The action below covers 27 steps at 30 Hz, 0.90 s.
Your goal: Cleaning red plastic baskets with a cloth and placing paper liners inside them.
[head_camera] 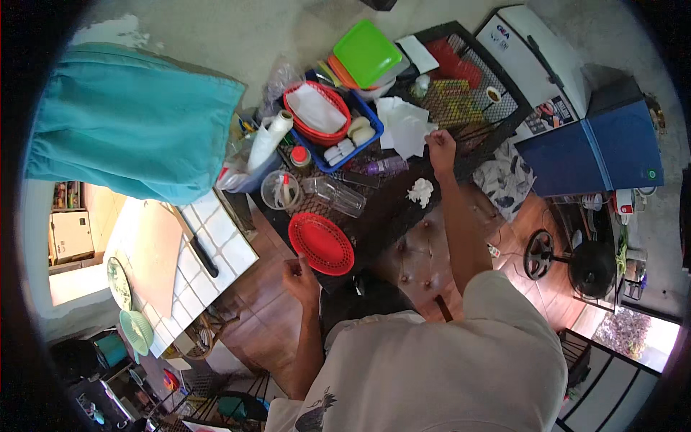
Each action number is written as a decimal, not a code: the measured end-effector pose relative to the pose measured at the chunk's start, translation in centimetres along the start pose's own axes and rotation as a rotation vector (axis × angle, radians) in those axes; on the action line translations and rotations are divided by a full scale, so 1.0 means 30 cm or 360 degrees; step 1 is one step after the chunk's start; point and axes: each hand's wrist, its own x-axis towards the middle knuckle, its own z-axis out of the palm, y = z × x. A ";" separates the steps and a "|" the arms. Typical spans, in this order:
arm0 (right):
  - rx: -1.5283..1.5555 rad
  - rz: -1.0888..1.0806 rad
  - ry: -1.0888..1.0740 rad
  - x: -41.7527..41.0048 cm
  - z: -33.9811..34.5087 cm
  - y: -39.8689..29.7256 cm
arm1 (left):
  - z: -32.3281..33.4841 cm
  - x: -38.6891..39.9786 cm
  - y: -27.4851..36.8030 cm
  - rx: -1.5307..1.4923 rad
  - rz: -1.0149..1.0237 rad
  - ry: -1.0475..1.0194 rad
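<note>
My left hand (302, 282) is at the near edge of an oval red plastic basket (321, 244), its thumb on the rim and its other fingers curled. The basket lies at the near left corner of the dark mesh-covered table (378, 216), with nothing seen inside it. Farther off to the right, my right hand (442, 154) pinches the corner of white paper sheets (405, 124). A crumpled white tissue (420, 192) rests on the table just below that hand. Between the hands lie a clear plastic bottle (337, 195) and a purple bottle (386, 165).
A blue tray (372, 137) holds stacked red baskets (317, 110) lined with paper. Left of it stand a plastic-film roll (270, 137), a red-lidded jar (300, 156) and a clear tub (279, 190). A knife (202, 256) lies on the white tiled counter (227, 237). A fan (591, 270) stands right.
</note>
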 end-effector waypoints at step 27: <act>0.1899 0.0878 -0.1019 -0.547 -0.266 -0.814 | 0.053 -0.053 0.685 -0.1611 -0.0340 -0.1063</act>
